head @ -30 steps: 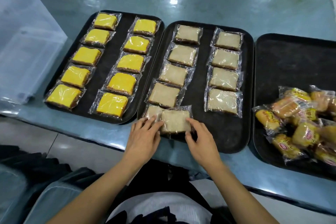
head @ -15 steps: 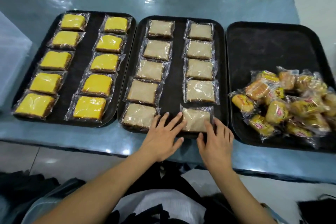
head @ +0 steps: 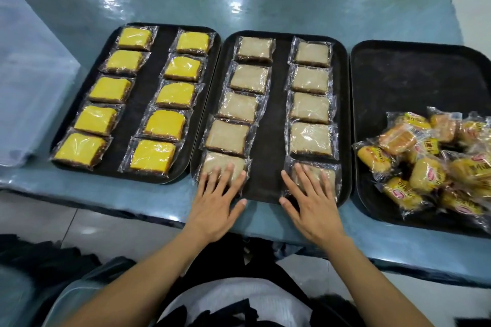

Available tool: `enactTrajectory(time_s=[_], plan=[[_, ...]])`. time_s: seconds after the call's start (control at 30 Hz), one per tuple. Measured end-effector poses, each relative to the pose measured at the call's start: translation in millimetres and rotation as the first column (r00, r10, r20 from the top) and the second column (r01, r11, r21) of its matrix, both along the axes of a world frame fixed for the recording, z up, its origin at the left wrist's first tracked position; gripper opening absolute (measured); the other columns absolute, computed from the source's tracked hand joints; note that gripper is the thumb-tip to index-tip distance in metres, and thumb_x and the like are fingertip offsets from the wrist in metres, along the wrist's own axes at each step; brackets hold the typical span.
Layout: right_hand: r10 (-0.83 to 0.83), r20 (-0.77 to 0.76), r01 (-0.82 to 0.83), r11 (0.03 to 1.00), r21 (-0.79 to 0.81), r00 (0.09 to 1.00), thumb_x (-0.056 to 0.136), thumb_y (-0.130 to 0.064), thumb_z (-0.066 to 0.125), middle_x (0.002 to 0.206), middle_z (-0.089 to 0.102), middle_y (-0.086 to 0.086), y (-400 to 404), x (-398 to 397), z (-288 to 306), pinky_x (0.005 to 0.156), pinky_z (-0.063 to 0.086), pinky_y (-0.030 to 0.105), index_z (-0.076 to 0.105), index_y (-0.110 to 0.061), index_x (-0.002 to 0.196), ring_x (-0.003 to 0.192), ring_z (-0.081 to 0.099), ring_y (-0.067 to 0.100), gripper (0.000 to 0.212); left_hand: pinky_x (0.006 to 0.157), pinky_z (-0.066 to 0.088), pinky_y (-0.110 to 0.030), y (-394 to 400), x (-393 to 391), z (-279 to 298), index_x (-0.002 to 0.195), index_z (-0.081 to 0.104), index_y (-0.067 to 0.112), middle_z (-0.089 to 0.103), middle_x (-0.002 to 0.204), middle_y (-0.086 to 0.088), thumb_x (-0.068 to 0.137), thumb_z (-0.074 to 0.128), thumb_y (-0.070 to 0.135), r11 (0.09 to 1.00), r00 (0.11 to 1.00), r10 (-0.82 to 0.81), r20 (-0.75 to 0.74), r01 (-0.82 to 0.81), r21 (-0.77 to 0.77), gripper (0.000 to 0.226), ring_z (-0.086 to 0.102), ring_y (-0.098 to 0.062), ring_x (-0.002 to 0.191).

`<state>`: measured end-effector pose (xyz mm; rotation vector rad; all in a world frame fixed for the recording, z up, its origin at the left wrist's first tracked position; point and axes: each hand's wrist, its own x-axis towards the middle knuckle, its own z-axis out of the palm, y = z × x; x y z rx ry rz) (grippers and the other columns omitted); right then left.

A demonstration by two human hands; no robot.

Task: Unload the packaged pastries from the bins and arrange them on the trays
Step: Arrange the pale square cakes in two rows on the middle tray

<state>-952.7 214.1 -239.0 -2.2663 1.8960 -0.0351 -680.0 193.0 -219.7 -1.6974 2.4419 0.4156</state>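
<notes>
While we are pressing down on the two nearest beige cakes, our left hand (head: 212,210) is lying flat with its fingers (head: 229,171) straight and slightly spread over the front packet of the left column (head: 223,164), and our right hand (head: 313,207) is resting the same way, fingers apart, on the front packet of the right column (head: 329,175). Neither hand is curling round anything; both are only touching and flattening the wrappers. These packets are sitting at the near edge of the middle tray (head: 268,119), which is now carrying two columns of five. The left tray (head: 148,103) is holding ten yellow cakes (head: 152,155) in the same pattern, so we are judging both of those trays as filled.

The right tray (head: 414,82) is where the remaining work seems to be waiting: a loose heap of small wrapped buns (head: 425,172) is lying jumbled toward its near right part, with bare tray behind it.

We are expecting all of these to be light and soft, with thin, glossy film that slides easily on the trays and crinkles under pressure. Squeezing the middle would likely dent the cake, so we are thinking it best to take each one by its short sides, or by the sealed wrapper ends, and to nudge rather than press hard. A pale plastic bin (head: 29,82) is standing on the table (head: 265,2) at far left; we cannot tell what it contains.
</notes>
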Motion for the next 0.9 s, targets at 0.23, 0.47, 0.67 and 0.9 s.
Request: enactTrajectory(time_s=[0.23, 0.47, 0.67, 0.9], plan=[[-0.039, -0.012, 0.039, 0.999, 0.028, 0.999, 0.103, -0.067, 0.014, 0.17, 0.005, 0.002, -2, 8, 0, 0.125, 0.007, 0.055, 0.007, -0.035, 0.162, 0.157, -0.004, 0.018, 0.068, 0.124, -0.008, -0.05, -7, -4, -3, 0.158, -0.014, 0.037, -0.02, 0.167, 0.0, 0.102, 0.013, 0.062, 1.0, 0.999, -0.005, -0.046, 0.005, 0.002, 0.067, -0.022, -0.026, 0.152], [-0.039, 0.018, 0.038, 0.998, 0.058, 0.999, 0.103, -0.065, 0.013, 0.17, 0.011, 0.001, -8, 9, 8, 0.125, 0.009, 0.053, 0.009, -0.034, 0.162, 0.157, 0.0, 0.018, 0.067, 0.124, -0.006, -0.046, -17, 1, 7, 0.159, -0.006, 0.041, -0.01, 0.169, 0.003, 0.101, 0.01, 0.063, 0.999, 0.997, -0.026, -0.079, 0.029, 0.04, 0.064, -0.014, -0.024, 0.154], [-0.118, 0.175, 0.127, 0.991, -0.042, 0.978, 0.103, -0.049, 0.034, 0.155, 0.044, 0.0, -28, 11, 23, 0.116, 0.028, 0.042, 0.04, -0.026, 0.154, 0.139, 0.041, 0.022, 0.056, 0.109, 0.033, -0.044, -40, -4, 25, 0.15, 0.035, 0.03, 0.039, 0.152, 0.001, 0.099, 0.027, 0.051, 0.998, 0.989, 0.033, -0.144, -0.04, -0.044, 0.056, 0.04, -0.025, 0.134], [-0.19, 0.176, 0.213, 0.969, -0.122, 0.966, 0.1, -0.043, 0.039, 0.141, 0.05, 0.002, -145, -6, 43, 0.108, 0.035, 0.043, 0.044, -0.025, 0.148, 0.126, 0.048, 0.024, 0.051, 0.106, 0.038, -0.042, -155, -30, 31, 0.14, 0.047, 0.025, 0.049, 0.139, -0.001, 0.1, 0.04, 0.037, 0.979, 0.967, -0.055, -0.248, 0.004, -0.204, 0.043, 0.046, -0.023, 0.124]])
